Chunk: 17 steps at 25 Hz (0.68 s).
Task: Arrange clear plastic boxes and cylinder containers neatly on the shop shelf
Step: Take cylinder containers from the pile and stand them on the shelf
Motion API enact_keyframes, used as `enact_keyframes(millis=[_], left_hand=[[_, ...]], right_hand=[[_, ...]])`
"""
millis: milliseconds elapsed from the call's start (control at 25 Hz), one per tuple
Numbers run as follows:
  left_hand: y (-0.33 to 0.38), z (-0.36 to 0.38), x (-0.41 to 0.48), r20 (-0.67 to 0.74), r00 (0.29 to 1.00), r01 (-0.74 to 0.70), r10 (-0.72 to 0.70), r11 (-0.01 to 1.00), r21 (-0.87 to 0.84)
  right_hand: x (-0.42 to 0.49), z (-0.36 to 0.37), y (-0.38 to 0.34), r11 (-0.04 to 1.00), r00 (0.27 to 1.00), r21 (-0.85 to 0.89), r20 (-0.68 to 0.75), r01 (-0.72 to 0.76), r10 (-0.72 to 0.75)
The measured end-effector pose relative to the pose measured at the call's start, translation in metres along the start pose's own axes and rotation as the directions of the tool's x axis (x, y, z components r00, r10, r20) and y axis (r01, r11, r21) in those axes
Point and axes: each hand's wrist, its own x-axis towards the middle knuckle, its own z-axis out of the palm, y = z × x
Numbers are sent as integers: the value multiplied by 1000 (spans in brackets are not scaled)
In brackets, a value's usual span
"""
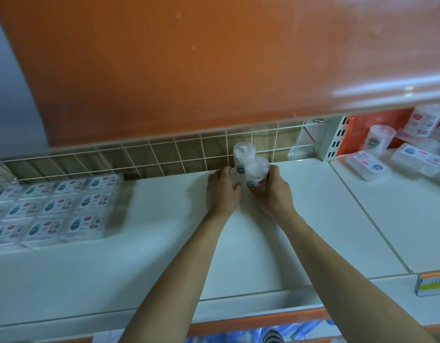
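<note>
Two clear cylinder containers stand close together at the back of the white shelf [164,219], by the wire grid. The rear cylinder [241,154] is upright against the grid. My right hand [272,191] grips the front cylinder [257,173] from the right side. My left hand [222,191] lies on the shelf just left of both cylinders, fingers reaching toward the rear one's base and thumb near the front one. Clear plastic boxes [53,209] with labels lie in tidy rows on the shelf's left part.
A white wire grid [139,154] runs along the shelf's back. On the neighbouring shelf section to the right lie loose clear boxes [367,164] and another cylinder [380,139]. An orange panel [189,58] overhangs above. A price-tag strip [432,285] edges the front right.
</note>
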Motion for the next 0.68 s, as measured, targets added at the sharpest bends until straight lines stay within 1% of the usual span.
enact_keyframes(millis=[200, 440, 680], left_hand=[[-2, -2, -2, -28, 999, -20, 18, 999, -48], [0, -2, -2, -43, 998, -45, 44, 998, -33], [1, 1, -1, -60, 994, -86, 87, 996, 19]], right_hand=[[12, 1, 7, 999, 997, -35, -75, -22, 19], [38, -7, 11, 994, 991, 21, -80, -108, 109], [51, -5, 15, 994, 991, 30, -71, -109, 111]])
